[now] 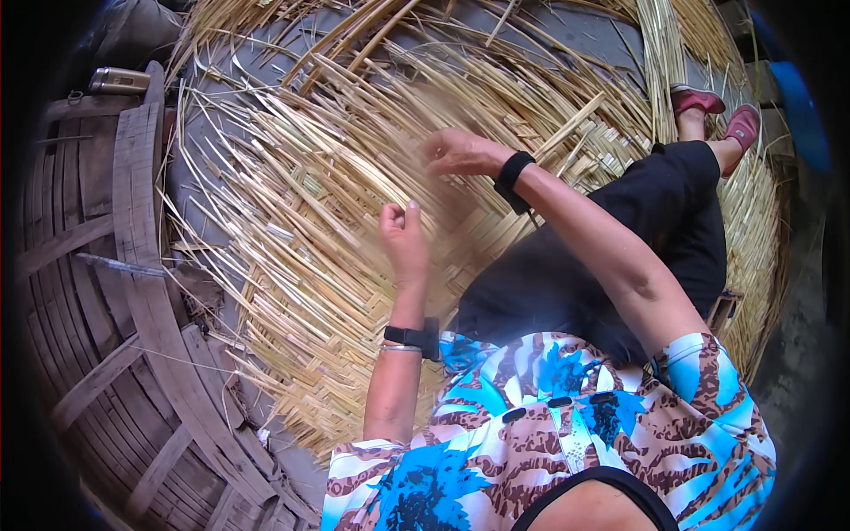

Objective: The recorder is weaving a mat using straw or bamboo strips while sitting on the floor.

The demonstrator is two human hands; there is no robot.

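A pale-yellow mat of flat plant strips (323,376), partly woven, lies beneath both hands. The left hand (405,241) has bent fingers; whether it grips a strip cannot be told. The right hand (456,152) is blurred, its grip indeterminable. Upper left: a gold-coloured metallic cylindrical container (120,80), contents hidden, lies beside a weathered wooden slatted frame (137,190).

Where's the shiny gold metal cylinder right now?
The shiny gold metal cylinder is at the head view's upper left, beside the top end of the curved weathered wooden beam, left of the pale woven straw mat.
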